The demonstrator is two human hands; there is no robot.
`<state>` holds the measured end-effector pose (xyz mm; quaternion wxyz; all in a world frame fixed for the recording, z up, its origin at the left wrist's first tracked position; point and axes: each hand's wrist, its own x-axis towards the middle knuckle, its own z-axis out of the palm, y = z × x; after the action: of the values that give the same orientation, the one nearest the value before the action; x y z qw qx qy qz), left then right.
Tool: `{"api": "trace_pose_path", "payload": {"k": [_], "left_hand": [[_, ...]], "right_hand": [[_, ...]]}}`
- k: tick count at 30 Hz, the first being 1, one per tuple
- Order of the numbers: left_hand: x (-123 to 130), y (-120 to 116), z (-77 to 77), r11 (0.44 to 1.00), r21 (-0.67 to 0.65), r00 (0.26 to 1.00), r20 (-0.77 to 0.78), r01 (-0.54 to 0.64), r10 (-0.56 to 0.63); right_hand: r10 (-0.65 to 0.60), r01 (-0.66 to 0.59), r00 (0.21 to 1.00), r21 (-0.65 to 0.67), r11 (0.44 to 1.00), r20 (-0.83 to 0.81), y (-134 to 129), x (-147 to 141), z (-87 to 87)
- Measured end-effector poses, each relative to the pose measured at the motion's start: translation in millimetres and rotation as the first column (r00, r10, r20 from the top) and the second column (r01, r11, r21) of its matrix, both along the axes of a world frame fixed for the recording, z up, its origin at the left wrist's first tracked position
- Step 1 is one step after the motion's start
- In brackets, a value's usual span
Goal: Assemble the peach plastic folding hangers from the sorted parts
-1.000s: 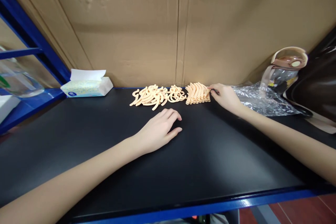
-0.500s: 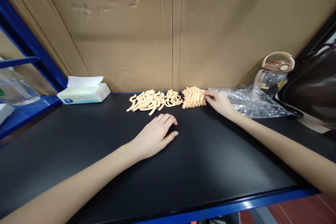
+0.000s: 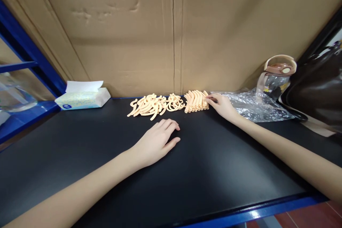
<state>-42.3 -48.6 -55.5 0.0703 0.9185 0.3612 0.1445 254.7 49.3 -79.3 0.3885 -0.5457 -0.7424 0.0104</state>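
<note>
touching the right end of the stacked row (image 3: 196, 101), right hand (image 3: 223, 107): can't tell if grip's clamped; matching curves likely let it nest. left hand (image 3: 155, 141): grip apart, empty.

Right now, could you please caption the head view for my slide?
Right hand at the stack of curved pieces; left hand in front of the loose pieces.
</note>
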Motion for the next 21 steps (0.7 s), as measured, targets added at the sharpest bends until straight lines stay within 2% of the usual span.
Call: {"api": "trace_pose_path", "payload": {"k": [9, 21], "left_hand": [[-0.6, 1.2, -1.7, 1.000, 0.011, 1.000, 0.009, 0.006, -0.006], [-2.4, 1.7, -1.8, 1.000, 0.021, 1.000, -0.008, 0.011, -0.011]], "right_hand": [[0.061, -0.063, 0.995, -0.027, 0.998, -0.085, 1.4, -3.9, -2.3], [0.037, -0.035, 0.997, -0.028, 0.999, 0.072, 2.0, -1.5, -0.1]]}}
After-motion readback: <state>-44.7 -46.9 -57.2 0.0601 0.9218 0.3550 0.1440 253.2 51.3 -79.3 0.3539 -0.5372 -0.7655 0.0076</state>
